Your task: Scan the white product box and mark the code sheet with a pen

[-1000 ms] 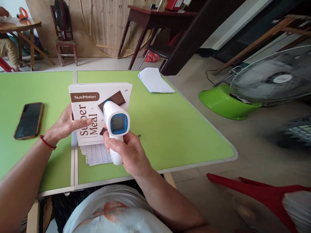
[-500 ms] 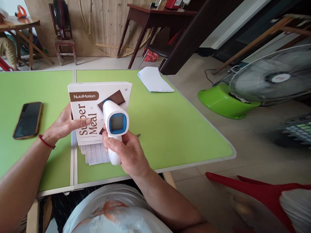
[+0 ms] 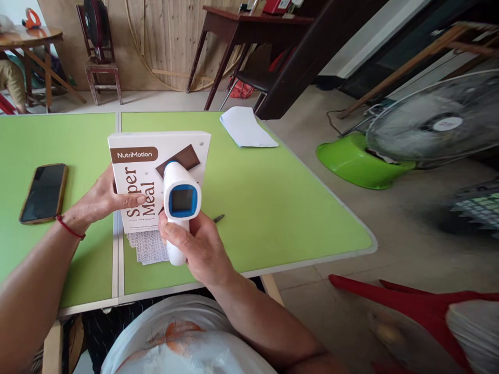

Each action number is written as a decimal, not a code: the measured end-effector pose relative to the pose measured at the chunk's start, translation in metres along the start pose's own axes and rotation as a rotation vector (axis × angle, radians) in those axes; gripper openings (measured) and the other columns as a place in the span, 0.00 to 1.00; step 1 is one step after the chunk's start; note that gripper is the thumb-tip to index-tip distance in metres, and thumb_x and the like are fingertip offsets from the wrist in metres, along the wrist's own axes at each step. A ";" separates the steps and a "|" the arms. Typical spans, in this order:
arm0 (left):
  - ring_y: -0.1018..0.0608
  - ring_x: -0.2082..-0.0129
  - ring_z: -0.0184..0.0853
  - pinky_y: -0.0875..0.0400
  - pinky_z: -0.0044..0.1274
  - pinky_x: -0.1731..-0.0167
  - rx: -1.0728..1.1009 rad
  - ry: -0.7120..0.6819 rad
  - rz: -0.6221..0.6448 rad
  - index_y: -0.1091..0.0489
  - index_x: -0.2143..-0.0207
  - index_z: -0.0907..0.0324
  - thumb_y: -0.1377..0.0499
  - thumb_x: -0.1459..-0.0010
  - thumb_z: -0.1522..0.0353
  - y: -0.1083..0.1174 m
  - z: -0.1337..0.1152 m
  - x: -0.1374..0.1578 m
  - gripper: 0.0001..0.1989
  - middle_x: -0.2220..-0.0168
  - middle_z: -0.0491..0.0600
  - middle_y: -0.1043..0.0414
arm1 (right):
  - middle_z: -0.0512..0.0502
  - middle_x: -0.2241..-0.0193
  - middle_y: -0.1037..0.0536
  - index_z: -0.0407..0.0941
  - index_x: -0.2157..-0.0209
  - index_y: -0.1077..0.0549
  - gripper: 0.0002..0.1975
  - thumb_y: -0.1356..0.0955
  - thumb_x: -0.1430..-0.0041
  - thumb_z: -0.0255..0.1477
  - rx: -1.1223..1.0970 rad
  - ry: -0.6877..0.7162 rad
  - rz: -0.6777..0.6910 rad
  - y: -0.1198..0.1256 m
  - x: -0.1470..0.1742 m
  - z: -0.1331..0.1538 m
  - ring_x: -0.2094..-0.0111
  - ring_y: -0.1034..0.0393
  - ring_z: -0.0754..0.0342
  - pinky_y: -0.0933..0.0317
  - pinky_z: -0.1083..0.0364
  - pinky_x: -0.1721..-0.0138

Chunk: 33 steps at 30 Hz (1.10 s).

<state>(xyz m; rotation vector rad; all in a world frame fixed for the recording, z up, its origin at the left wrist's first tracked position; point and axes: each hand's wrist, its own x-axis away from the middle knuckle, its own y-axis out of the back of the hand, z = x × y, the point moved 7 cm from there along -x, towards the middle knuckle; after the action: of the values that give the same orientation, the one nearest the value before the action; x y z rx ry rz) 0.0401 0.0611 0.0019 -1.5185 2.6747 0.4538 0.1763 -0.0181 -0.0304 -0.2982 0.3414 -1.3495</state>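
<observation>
A white cardboard box [image 3: 134,143] with brown "NutriMotion Super Meal" print is held upright by my left hand [image 3: 103,197], the thumb across its front and the other fingers hidden behind it. My right hand [image 3: 202,246] wraps round the handle of a white infrared thermometer [image 3: 170,179]. Its blue-framed screen [image 3: 182,201] is dark and faces me. The thermometer's far end points at the box front; whether the two touch I cannot tell. Beneath the box lie sheets of printed paper [image 3: 150,249]. A dark pen [image 3: 219,218] shows partly beyond my right hand.
On the green folding table [image 3: 280,208] lie a phone [image 3: 43,193] at the left and white papers [image 3: 247,127] at the far edge. To the right stand a large fan [image 3: 436,119], a green plastic stool [image 3: 362,161] and a red chair [image 3: 421,311].
My right hand has shifted the thermometer slightly to the left across the box front. More of the pen shows now. The box and my left hand stay nearly in place.
</observation>
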 end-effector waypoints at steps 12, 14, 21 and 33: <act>0.23 0.63 0.39 0.26 0.25 0.67 -0.010 0.027 0.058 0.35 0.47 0.66 0.29 0.53 0.65 -0.002 -0.007 -0.002 0.32 0.57 0.54 0.24 | 0.54 0.73 0.31 0.46 0.62 0.30 0.16 0.27 0.50 0.37 -0.008 -0.019 -0.003 -0.003 0.000 0.000 0.74 0.41 0.60 0.43 0.57 0.73; 0.23 0.62 0.40 0.25 0.26 0.67 -0.022 0.029 0.023 0.35 0.47 0.65 0.29 0.53 0.64 0.001 -0.005 -0.001 0.33 0.56 0.55 0.24 | 0.54 0.74 0.31 0.46 0.63 0.30 0.15 0.27 0.50 0.37 0.010 -0.016 0.003 -0.003 0.000 0.002 0.75 0.41 0.60 0.43 0.57 0.73; 0.23 0.57 0.41 0.25 0.33 0.57 0.002 -0.025 -0.143 0.30 0.55 0.62 0.28 0.52 0.64 0.015 -0.010 0.000 0.24 0.50 0.52 0.26 | 0.50 0.73 0.30 0.47 0.66 0.30 0.09 0.31 0.47 0.36 0.335 0.144 -0.063 0.037 0.003 0.040 0.74 0.38 0.56 0.40 0.54 0.73; 0.27 0.50 0.42 0.30 0.36 0.50 -0.147 -0.102 -0.350 0.40 0.45 0.63 0.27 0.54 0.62 0.037 0.009 0.002 0.39 0.47 0.51 0.30 | 0.32 0.55 0.27 0.37 0.40 0.38 0.27 0.38 0.37 0.37 1.574 0.417 0.275 0.131 -0.054 0.031 0.54 0.33 0.39 0.37 0.38 0.52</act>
<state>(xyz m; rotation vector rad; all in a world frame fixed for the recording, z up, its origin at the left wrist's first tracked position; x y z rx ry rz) 0.0069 0.0793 0.0014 -1.8955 2.2766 0.6945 0.2962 0.0612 -0.0511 1.2958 -0.3854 -1.0478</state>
